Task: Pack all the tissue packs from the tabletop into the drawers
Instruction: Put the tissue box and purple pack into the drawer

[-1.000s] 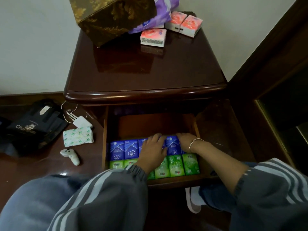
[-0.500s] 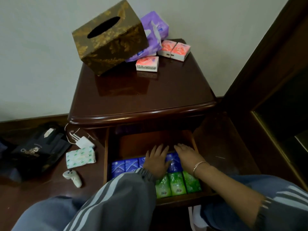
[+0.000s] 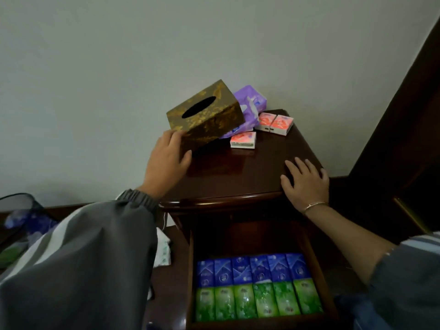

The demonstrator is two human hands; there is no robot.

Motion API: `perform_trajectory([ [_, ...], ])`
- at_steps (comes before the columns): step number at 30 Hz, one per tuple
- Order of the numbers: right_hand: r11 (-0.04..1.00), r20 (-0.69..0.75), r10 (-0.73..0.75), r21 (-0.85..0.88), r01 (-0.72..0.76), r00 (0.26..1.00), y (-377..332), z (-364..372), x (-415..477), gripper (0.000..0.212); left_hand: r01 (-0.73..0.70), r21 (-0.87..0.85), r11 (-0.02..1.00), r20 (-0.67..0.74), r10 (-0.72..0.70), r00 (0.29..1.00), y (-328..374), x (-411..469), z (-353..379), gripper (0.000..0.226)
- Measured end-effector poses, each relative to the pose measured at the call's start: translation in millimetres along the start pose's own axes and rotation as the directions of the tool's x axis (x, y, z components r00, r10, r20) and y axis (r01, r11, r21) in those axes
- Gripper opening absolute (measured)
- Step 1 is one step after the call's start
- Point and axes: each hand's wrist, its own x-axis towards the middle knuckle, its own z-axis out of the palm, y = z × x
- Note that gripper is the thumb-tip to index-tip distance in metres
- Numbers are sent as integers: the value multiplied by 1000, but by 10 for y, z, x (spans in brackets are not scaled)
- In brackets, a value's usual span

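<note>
Drawer [image 3: 191, 277] holds blue [image 3: 253, 269], green packs [image 3: 257, 300]; left hand [image 3: 166, 163] grips tissue box [image 3: 214, 122]

Your tabletop [image 3: 238, 177] bore a tilted box [image 3: 209, 115], a purple pack [image 3: 252, 101], a pink pack [image 3: 242, 140], two more pink packs [image 3: 282, 125] touching, and your right hand [image 3: 307, 184] lying flat.

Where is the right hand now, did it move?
Yes. The right hand came up out of the drawer and now rests flat on the tabletop.

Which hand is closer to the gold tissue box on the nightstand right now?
Left. The left hand holds the gold tissue box by its near corner; the right hand lies flat on the tabletop near its front right edge, apart from the box.
</note>
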Motion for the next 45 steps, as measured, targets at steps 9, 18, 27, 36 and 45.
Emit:
perform_trajectory([
  [9, 1000, -212, -7, 20, 11, 977, 75, 100, -41, 57, 14, 175, 985, 175, -45, 984, -110, 928, 617, 72],
  [18, 999, -253, -6, 29, 14, 967, 38, 116, -90, 55, 109, -13, 994, 73, -108, 992, -182, 868, 397, 56],
  [27, 1000, -111, 3, 13, -2, 994, -9, -6, -144, 50, 17, 88, 996, -27, -15, 1000, -424, -378, -739, 55],
  [36, 522, 373, -275, 832, -188, 886, -307, -709, -1275, 50, -452, 47, 891, 266, 425, 865, 170, -1671, -727, 52],
  [45, 63, 643, -182, 763, -644, 744, -51, -882, -1640, 82, -688, 88, 720, 241, 655, 716, 682, -1575, -377, 53],
])
